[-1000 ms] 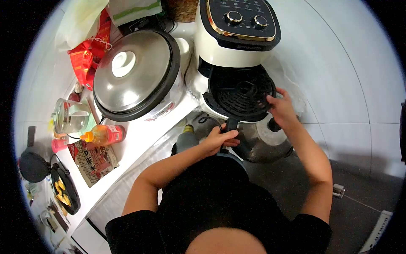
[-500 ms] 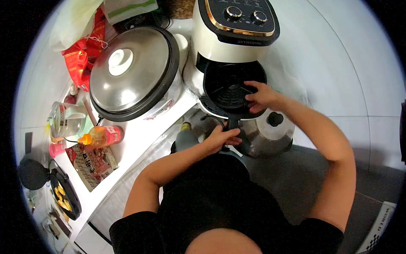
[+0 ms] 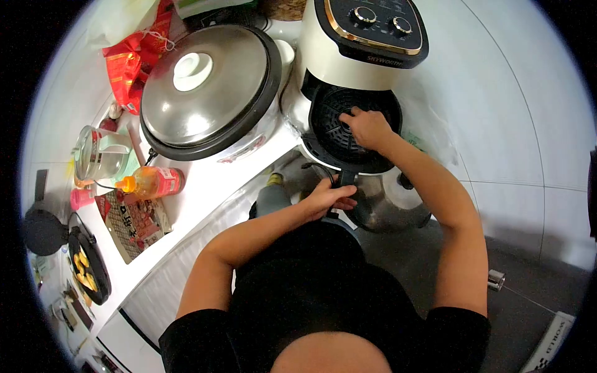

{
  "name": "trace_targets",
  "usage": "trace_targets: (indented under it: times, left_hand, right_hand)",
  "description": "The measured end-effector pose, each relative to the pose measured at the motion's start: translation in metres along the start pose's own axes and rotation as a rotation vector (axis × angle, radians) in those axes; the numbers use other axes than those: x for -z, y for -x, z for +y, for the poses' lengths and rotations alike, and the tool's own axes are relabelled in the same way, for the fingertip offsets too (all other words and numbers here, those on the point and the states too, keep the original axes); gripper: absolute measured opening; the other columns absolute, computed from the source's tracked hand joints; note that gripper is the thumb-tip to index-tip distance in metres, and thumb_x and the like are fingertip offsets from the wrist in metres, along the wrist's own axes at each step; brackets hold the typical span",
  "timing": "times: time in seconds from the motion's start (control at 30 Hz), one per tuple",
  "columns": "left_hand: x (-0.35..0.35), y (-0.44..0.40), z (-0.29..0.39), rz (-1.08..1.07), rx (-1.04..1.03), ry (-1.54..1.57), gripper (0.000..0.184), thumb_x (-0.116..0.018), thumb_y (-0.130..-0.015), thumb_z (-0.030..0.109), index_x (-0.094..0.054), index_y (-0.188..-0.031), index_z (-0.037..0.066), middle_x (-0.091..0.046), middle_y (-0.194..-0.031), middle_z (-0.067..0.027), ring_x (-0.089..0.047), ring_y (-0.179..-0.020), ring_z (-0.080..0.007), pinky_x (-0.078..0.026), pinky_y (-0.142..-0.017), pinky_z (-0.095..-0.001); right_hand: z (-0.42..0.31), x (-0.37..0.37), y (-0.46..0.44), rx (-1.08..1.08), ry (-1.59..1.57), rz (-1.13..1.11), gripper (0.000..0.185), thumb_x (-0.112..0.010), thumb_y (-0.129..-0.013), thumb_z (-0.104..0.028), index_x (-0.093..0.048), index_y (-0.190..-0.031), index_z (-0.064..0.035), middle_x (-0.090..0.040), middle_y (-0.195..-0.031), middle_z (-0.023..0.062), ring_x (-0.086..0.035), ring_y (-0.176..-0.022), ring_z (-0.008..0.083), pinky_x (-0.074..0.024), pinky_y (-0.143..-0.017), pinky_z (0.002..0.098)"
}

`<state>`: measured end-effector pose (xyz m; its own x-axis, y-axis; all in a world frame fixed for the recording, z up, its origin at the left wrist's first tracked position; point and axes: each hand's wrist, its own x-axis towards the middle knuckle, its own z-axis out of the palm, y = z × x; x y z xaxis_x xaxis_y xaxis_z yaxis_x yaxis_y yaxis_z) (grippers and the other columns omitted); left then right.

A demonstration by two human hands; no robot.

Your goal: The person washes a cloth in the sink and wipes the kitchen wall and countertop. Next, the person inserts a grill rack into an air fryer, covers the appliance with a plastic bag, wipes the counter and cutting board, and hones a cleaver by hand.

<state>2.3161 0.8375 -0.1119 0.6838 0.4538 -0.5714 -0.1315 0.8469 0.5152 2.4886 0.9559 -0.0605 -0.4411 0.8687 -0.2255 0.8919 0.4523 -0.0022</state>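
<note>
A cream and black air fryer (image 3: 367,56) stands at the top centre with its black basket drawer (image 3: 311,144) pulled out towards me. My left hand (image 3: 329,198) is wrapped round the handle (image 3: 346,179) of this drawer. My right hand (image 3: 368,128) reaches inside the basket, its fingers bent together over the round slotted rack (image 3: 333,113) at the bottom. Whether the fingertips grip the rack is hidden from view.
Left of the fryer stands a large pot with a steel lid (image 3: 208,87). An orange sauce bottle (image 3: 155,183), a glass jug (image 3: 102,155) and an open pan with food (image 3: 87,267) are further left. A metal lid (image 3: 388,202) lies below the drawer.
My right hand has gone from the drawer's right rim into the basket, down to the rack. The left hand has stayed on the handle. The whole view has shifted slightly.
</note>
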Motion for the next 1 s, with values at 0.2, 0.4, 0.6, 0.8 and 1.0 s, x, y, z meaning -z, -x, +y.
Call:
trace_targets:
  times: [0.2,0.4,0.6,0.8,1.0]
  left_hand:
    - [0.003,-0.002,-0.004,0.001,-0.008,0.015,0.041,-0.066,-0.085,0.019,-0.045,-0.117,0.004,-0.058,-0.105,-0.0119,-0.064,-0.088,-0.0270,-0.055,-0.077,-0.0393]
    - [0.004,-0.002,-0.006,0.008,-0.021,0.014,0.041,-0.065,-0.086,0.019,-0.045,-0.118,0.003,-0.057,-0.107,-0.0124,-0.064,-0.089,-0.0269,-0.055,-0.078,-0.0398]
    - [0.001,0.000,-0.002,0.027,-0.025,0.017,0.040,-0.064,-0.087,0.018,-0.045,-0.118,0.002,-0.057,-0.107,-0.0124,-0.063,-0.089,-0.0271,-0.054,-0.080,-0.0411]
    - [-0.004,0.002,0.001,0.057,-0.021,0.015,0.040,-0.064,-0.086,0.017,-0.045,-0.118,0.003,-0.056,-0.107,-0.0121,-0.063,-0.090,-0.0284,-0.053,-0.082,-0.0424]
    - [-0.001,0.000,-0.001,0.020,-0.044,0.016,0.043,-0.067,-0.084,0.020,-0.045,-0.116,0.003,-0.056,-0.105,-0.0117,-0.064,-0.089,-0.0266,-0.054,-0.078,-0.0390]
  right_hand:
    - [-0.006,0.018,-0.005,-0.064,-0.085,-0.101,0.026,-0.064,-0.074,-0.014,-0.057,-0.099,-0.0112,-0.066,-0.084,0.0166,-0.065,-0.082,0.0353,-0.0520,-0.067,0.0452]
    - [0.006,-0.008,-0.010,-0.255,-0.633,0.090,0.027,-0.068,-0.074,-0.011,-0.055,-0.096,-0.0064,-0.064,-0.090,0.0199,-0.062,-0.088,0.0378,-0.0490,-0.078,0.0442]
    - [-0.006,-0.044,-0.013,-0.318,-0.655,0.154,0.028,-0.069,-0.076,-0.005,-0.055,-0.099,-0.0030,-0.063,-0.091,0.0208,-0.061,-0.091,0.0362,-0.0479,-0.079,0.0417]
    - [-0.014,-0.028,-0.012,-0.361,-0.548,0.099,0.027,-0.065,-0.079,-0.006,-0.058,-0.104,-0.0027,-0.063,-0.096,0.0241,-0.061,-0.095,0.0382,-0.0483,-0.082,0.0436]
    - [-0.012,-0.025,-0.009,-0.319,-0.564,0.087,0.024,-0.064,-0.080,-0.007,-0.060,-0.103,-0.0030,-0.063,-0.091,0.0252,-0.062,-0.092,0.0392,-0.0489,-0.081,0.0446]
